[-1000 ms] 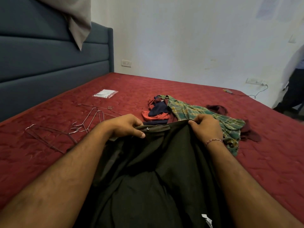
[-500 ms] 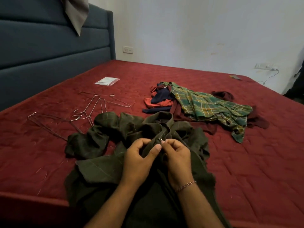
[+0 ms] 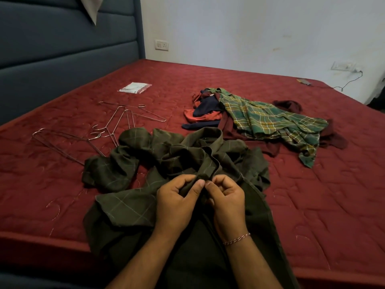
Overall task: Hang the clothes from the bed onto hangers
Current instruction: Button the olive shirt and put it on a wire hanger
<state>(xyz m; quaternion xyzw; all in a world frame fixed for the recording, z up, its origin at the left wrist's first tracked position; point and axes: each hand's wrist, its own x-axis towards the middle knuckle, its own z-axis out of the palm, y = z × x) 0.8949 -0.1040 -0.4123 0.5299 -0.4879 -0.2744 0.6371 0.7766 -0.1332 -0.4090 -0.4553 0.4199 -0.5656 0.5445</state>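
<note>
1. Dark olive checked shirt (image 3: pixel 166 163) lies crumpled on the near part of the red quilted mattress (image 3: pixel 312 205), its lower part hanging over the near edge toward the person.
2. Left hand (image 3: pixel 177 203) pinches a fold of the shirt's front edge, thumb and forefinger pressed together on the cloth and the other fingers curled beneath.
3. Right hand (image 3: pixel 227 201) pinches the same edge from the other side, its fingertips touching those of the left; a thin bracelet (image 3: pixel 236 239) circles its wrist.
4. Whatever small thing sits between the fingertips is too hidden to make out.
5. The shirt's collar (image 3: pixel 200 138) stands up just beyond the hands, and one sleeve (image 3: pixel 112 170) is bunched to the left.
6. Wire hangers (image 3: pixel 116 122) lie spread flat on the mattress to the left of the shirt; the nearest ones run under or against the bunched sleeve.
7. A green plaid shirt (image 3: pixel 270 122) lies beyond and to the right, heaped with red and navy clothes (image 3: pixel 206 113) and a maroon garment (image 3: pixel 333 134).
8. A clear plastic packet (image 3: pixel 135 88) lies farther back, near the blue padded headboard (image 3: pixel 62 59).
9. A wall socket (image 3: pixel 161 45) is set in the pale wall (image 3: pixel 250 28) behind the bed, and a cable (image 3: pixel 350 80) runs down from a second socket at the far right.
</note>
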